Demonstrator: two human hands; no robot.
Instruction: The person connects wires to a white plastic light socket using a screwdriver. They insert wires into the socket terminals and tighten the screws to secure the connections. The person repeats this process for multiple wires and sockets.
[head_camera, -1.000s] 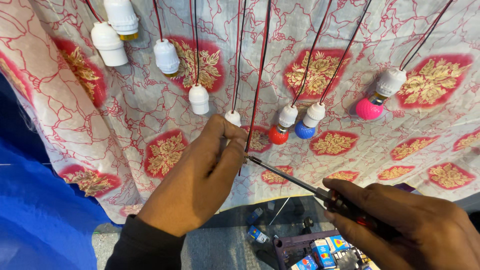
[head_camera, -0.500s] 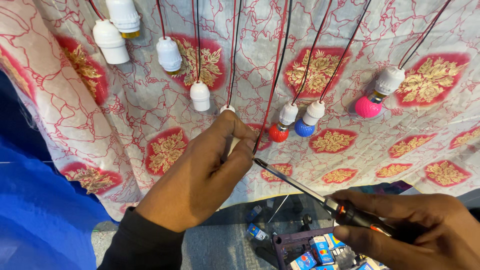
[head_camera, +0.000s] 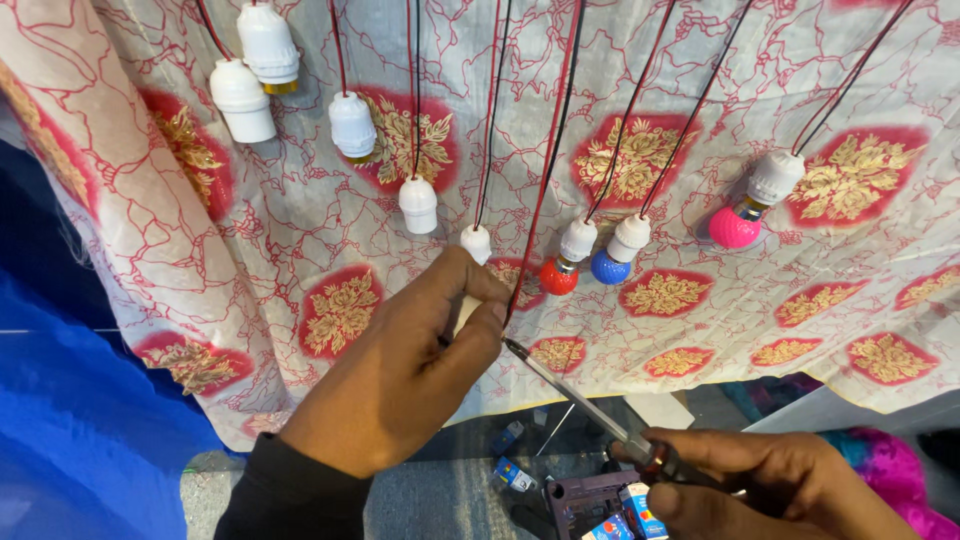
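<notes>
My left hand (head_camera: 400, 370) is closed around a white lamp holder (head_camera: 465, 312) that hangs on a red and black wire (head_camera: 545, 180); most of the holder is hidden by my fingers. My right hand (head_camera: 770, 485) grips a screwdriver (head_camera: 585, 405) by its handle at the lower right. The metal shaft slants up to the left, and its tip sits right at my left thumb and the holder. Both hands are in front of a white cloth (head_camera: 300, 230) with red and gold flower patches.
Several more white holders (head_camera: 242, 98) hang on wires along the cloth, some with small bulbs: red (head_camera: 557, 277), blue (head_camera: 609, 266) and pink (head_camera: 735, 227). A blue sheet (head_camera: 80, 430) lies at the left. Small boxes (head_camera: 640, 512) lie on the floor below.
My left hand has shifted slightly right and up with the holder. My right hand has drawn lower, and the screwdriver tip stays at the holder.
</notes>
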